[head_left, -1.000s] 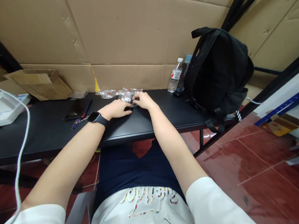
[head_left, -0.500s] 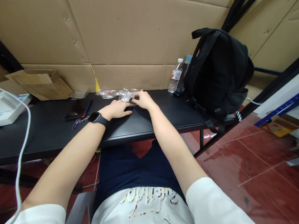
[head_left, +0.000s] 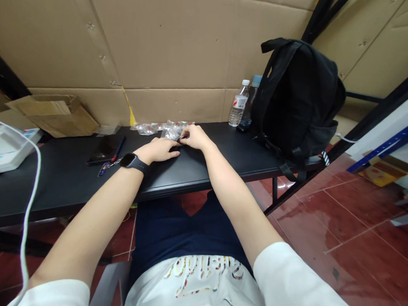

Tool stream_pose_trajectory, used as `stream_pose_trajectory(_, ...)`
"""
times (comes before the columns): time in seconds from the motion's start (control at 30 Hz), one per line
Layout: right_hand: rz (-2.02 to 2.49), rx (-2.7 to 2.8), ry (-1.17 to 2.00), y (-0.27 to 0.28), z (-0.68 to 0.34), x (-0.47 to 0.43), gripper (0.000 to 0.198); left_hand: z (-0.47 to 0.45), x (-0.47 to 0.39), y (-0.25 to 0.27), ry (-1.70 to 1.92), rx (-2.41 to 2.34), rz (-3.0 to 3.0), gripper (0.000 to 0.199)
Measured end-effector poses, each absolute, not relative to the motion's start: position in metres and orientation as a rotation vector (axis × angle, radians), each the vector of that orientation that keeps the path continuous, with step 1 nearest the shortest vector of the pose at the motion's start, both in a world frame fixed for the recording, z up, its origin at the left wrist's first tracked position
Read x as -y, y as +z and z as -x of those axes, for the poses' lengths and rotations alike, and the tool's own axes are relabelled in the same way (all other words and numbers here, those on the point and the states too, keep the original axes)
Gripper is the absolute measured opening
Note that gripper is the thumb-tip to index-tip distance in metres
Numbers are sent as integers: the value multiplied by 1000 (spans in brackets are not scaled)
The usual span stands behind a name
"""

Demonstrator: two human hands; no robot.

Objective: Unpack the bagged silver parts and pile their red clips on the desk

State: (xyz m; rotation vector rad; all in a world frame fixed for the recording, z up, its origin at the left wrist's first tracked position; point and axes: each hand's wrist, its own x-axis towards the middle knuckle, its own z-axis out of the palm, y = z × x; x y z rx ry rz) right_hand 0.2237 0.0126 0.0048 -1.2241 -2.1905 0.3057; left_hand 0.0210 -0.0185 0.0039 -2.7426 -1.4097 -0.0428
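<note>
My left hand (head_left: 160, 149) lies low over the black table, its thumb apart from its stretched fingers, and I see nothing in its grip. The fingertips reach close to my right hand (head_left: 195, 137). That hand is closed in a pinch on a small dark object (head_left: 181, 138), mostly hidden by the fingers and too small to name. Just behind both hands lies crinkled clear plastic packaging (head_left: 169, 130) with small red spots. Whether the fingers touch the packaging I cannot tell.
To the left are a dark phone-like slab (head_left: 101, 150), a pen (head_left: 119, 148), a keychain (head_left: 104, 168), a cardboard box (head_left: 62, 118) and a white device (head_left: 8, 152) with a cable. On the right stand a water bottle (head_left: 238, 106) and a black backpack (head_left: 301, 99). Cardboard (head_left: 182, 47) walls the back.
The dark object in my right fingers has turned and shows less of itself, as those fingers shifted slightly. My left hand has hardly moved.
</note>
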Motion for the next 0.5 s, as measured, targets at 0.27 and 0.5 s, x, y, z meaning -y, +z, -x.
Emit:
stream_pose_trajectory(0.27, 1230, 2162, 245, 3, -224, -14, 11, -21, 20, 5, -59, 1415, 2775, 53)
stream_pose_trajectory(0.5, 1249, 2194, 271, 5, -224, -12, 7, -18, 17, 2, -91, 1460, 2794, 53)
